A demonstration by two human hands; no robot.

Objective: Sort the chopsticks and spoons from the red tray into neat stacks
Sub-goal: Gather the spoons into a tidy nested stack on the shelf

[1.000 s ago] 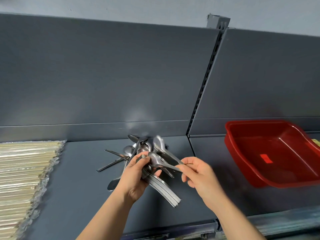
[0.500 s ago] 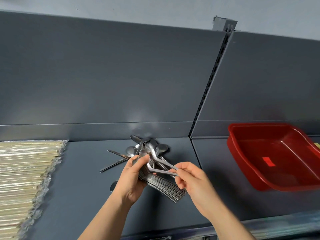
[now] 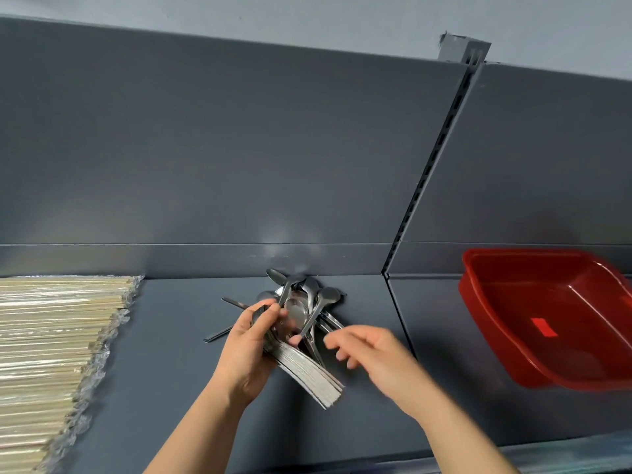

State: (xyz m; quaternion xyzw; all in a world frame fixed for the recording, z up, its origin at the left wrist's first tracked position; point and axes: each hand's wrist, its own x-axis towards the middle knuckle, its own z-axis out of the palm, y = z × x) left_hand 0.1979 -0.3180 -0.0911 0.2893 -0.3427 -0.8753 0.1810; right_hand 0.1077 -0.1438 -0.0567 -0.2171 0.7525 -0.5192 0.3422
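Steel spoons (image 3: pixel 307 367) stacked in the left hand (image 3: pixel 249 354), gripped tight over the shelf (image 3: pixel 178 336); right hand (image 3: pixel 372 354) blurred, fingers loose, holding nothing. Chopsticks (image 3: pixel 51 336) piled far left, red tray (image 3: pixel 496 323) right.

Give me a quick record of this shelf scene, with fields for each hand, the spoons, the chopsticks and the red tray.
Left hand: grips a stack of spoons, handles fanned toward the lower right
Right hand: blurred, beside the stack; grip unclear
Loose spoons: jumbled pile on the grey shelf, behind the hands
Chopsticks: wrapped, stacked at the shelf's left
Red tray: at the shelf's right, no cutlery visible inside
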